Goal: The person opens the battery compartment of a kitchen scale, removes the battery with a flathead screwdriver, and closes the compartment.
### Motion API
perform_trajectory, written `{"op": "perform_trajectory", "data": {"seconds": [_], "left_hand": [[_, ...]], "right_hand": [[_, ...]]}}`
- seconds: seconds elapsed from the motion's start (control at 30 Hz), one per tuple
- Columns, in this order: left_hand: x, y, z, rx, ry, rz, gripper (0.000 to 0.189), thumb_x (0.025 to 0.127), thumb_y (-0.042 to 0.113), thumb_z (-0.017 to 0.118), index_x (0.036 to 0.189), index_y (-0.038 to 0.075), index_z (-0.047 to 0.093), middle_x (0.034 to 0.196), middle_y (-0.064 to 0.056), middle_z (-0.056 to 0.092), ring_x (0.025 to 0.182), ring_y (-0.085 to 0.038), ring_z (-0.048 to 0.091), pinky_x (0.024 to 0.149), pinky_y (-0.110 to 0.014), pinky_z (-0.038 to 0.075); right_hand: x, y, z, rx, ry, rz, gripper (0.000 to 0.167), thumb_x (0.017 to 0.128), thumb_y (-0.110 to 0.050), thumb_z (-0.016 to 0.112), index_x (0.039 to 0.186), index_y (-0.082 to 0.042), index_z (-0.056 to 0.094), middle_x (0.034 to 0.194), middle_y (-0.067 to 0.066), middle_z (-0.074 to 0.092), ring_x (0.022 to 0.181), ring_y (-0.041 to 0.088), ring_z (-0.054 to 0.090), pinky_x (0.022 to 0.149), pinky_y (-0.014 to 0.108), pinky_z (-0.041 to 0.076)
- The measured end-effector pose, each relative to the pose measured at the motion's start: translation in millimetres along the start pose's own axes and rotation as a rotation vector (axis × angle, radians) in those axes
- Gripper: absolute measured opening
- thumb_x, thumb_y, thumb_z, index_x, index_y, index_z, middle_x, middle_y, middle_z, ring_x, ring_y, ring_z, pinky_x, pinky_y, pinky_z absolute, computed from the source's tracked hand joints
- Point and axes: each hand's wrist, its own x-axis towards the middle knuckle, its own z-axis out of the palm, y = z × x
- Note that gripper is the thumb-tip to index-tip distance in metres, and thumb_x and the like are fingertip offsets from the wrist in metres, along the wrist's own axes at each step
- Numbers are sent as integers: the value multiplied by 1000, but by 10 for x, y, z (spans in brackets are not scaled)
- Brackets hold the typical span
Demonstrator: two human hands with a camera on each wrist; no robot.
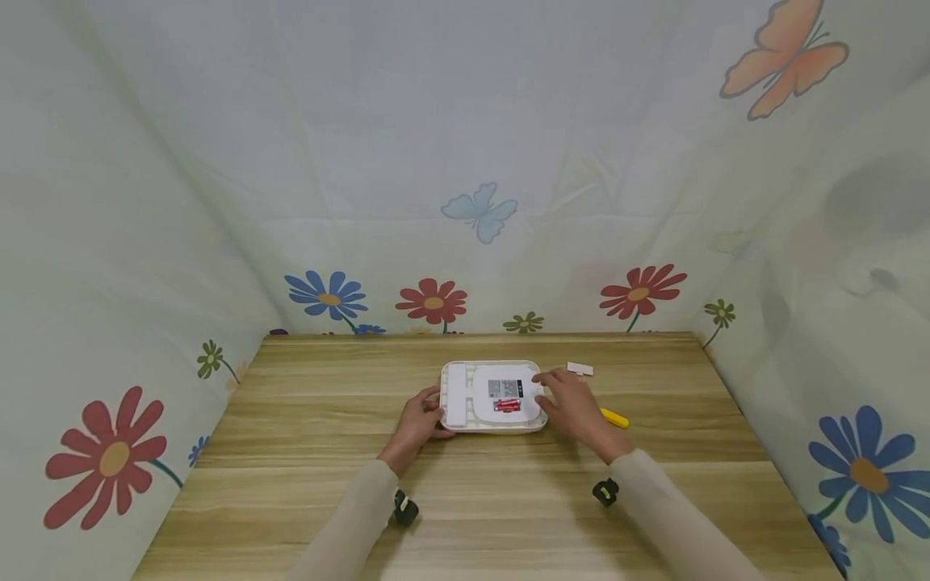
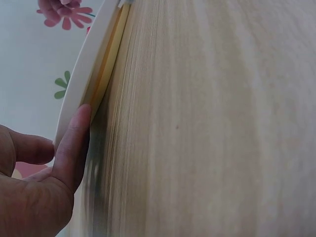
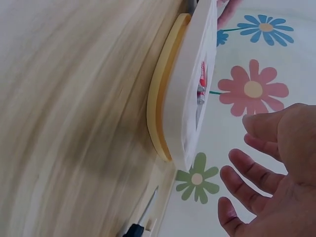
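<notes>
A white, rounded-rectangle plastic device lies on the table with its underside up, showing a printed label and red batteries in an open compartment. A yellowish layer shows under its white body in the right wrist view. My left hand grips the device's left edge, thumb and fingers on either side of it, as the left wrist view shows. Above the right edge is my right hand, its fingers loosely bent and apart; in the right wrist view nothing is between them.
Behind my right hand lies a small white cover. A screwdriver with a yellow handle lies right of that hand; its thin metal shaft shows in the right wrist view. Flower-printed curtains enclose the wooden table at the back and sides.
</notes>
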Motion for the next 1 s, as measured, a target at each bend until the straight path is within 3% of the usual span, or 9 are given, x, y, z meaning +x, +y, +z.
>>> {"op": "perform_trajectory", "data": {"seconds": [0.6, 0.83, 1.0], "left_hand": [[8, 17, -6, 19, 8, 4, 54, 97, -7, 44, 150, 4, 36, 122, -29, 49, 72, -22, 67, 68, -40, 65], [14, -2, -13, 29, -3, 5, 54, 98, -6, 45, 151, 4, 35, 125, -31, 49, 73, -23, 67, 70, -43, 65], [-39, 66, -13, 29, -21, 3, 54, 98, -6, 44, 151, 2, 34, 125, -31, 48, 74, -24, 67, 74, -46, 64]], "right_hand": [[113, -49, 255, 33, -107, 24, 33, 95, -22, 64, 128, -15, 64, 127, 9, 62, 121, 31, 54, 103, 55, 47], [134, -24, 349, -53, -130, 9, 33, 95, -25, 64, 128, -18, 65, 127, 5, 63, 120, 27, 55, 100, 52, 50], [139, -25, 385, -63, -118, 1, 31, 95, -24, 65, 126, -18, 67, 124, 4, 64, 117, 26, 56, 97, 48, 51]]}}
